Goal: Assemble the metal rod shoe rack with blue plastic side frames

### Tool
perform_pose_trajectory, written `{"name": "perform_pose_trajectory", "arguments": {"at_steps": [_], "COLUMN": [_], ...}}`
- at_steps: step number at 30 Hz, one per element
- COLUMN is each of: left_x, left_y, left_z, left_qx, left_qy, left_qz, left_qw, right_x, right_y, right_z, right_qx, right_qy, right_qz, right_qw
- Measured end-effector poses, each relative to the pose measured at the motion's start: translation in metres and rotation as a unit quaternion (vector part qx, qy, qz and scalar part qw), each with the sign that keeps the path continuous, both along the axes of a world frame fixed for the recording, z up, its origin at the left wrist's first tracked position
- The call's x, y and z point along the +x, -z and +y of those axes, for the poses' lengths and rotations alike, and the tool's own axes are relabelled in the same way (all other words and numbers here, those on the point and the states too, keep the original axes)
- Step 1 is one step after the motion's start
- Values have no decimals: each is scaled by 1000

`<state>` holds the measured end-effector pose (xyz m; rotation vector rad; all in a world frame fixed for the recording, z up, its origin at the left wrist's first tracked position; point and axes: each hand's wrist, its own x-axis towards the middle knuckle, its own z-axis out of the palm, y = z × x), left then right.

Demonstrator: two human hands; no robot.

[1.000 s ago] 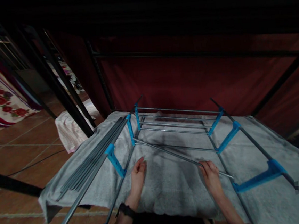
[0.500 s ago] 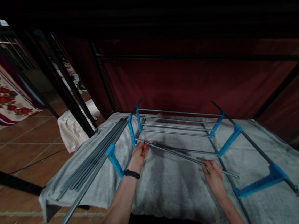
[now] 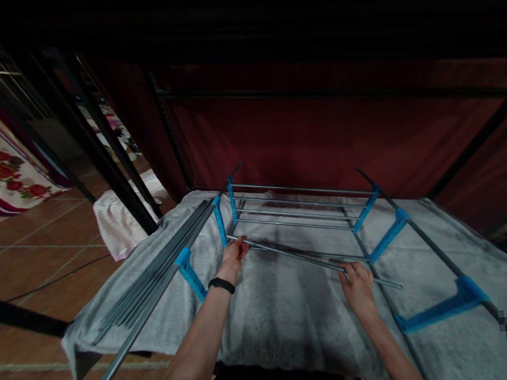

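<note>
Thin grey metal rod lies slantwise over the half-built drying rack of grey tubes and blue plastic brackets, which rests on a pale grey towel spread across a bed. The left hand is closed round the rod's far-left end, close beside a blue bracket; the right hand curls loosely over the rod nearer its other end. To seat it well, I judge the left end wants lining up squarely with its bracket socket while the right hand keeps the rod level and parallel to the fitted rungs. A bundle of spare grey rods lies to the left.
</note>
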<state>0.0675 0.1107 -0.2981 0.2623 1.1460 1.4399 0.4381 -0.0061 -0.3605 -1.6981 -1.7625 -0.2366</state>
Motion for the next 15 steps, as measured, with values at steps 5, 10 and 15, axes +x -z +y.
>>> {"name": "perform_pose_trajectory", "arguments": {"at_steps": [5,10,15], "left_x": [0,1,2], "left_y": [-3,-14,-29], "left_z": [1,-2,0], "left_qx": [-1,5,21], "left_qy": [0,12,19], "left_qz": [-5,-14,-15], "left_qw": [1000,1000,999], "right_x": [-2,2,7], "right_y": [-6,-11,-17], "right_z": [8,12,16], "right_qx": [4,20,32], "right_qy": [0,0,11], "right_qz": [3,11,14], "right_qw": [1000,1000,999]}}
